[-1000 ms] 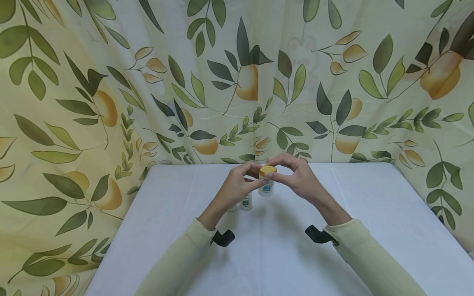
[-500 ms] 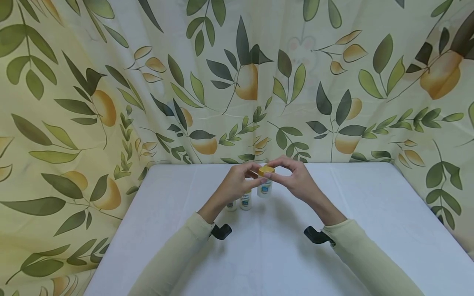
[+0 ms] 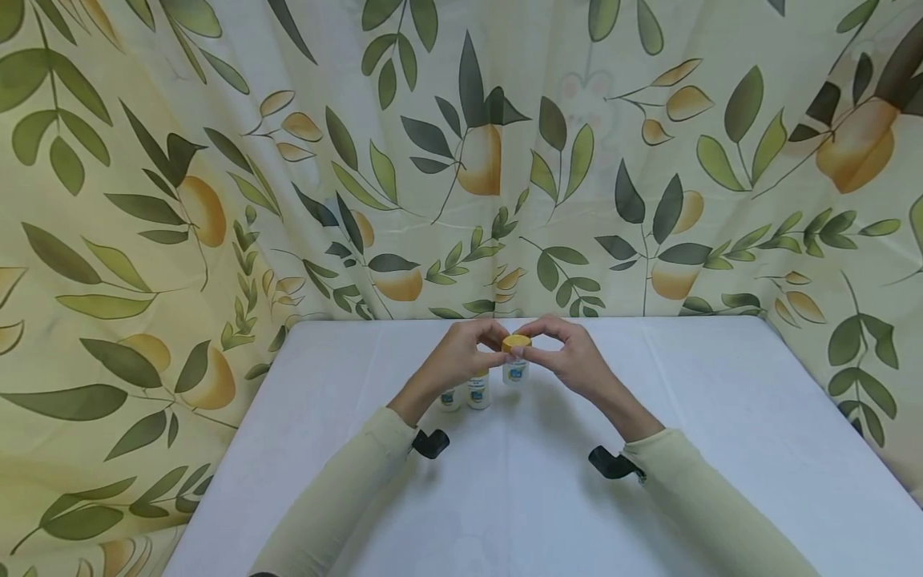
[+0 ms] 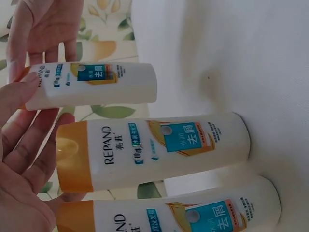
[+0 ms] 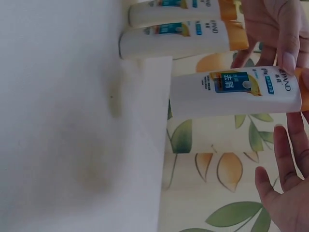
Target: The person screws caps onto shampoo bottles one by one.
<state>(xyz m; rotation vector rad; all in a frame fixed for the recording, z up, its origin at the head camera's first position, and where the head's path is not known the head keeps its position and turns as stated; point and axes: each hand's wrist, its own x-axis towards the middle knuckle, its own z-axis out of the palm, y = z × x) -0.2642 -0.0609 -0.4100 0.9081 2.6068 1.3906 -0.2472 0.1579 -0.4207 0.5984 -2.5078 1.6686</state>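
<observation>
A white shampoo bottle (image 3: 515, 371) with an orange cap (image 3: 516, 342) stands upright between my hands near the middle of the table. My left hand (image 3: 461, 353) pinches it at the cap from the left, and my right hand (image 3: 570, 353) pinches it from the right. In the left wrist view the thumb overlaps the top of the held shampoo bottle (image 4: 96, 84), near the lettering. The lower fingers of my right hand (image 5: 287, 198) spread away from the bottle in the right wrist view. Part of the cap is covered by fingers.
Two matching shampoo bottles, the nearer one (image 3: 478, 390) and the outer one (image 3: 449, 399), stand side by side just left of the held one, partly beneath my left hand. A white cloth covers the table (image 3: 505, 497). A leaf-patterned curtain (image 3: 433, 160) hangs behind its far edge.
Both hands and the bottle's cap have come down a little and slightly to the left. The two standing bottles show more from under my left hand.
</observation>
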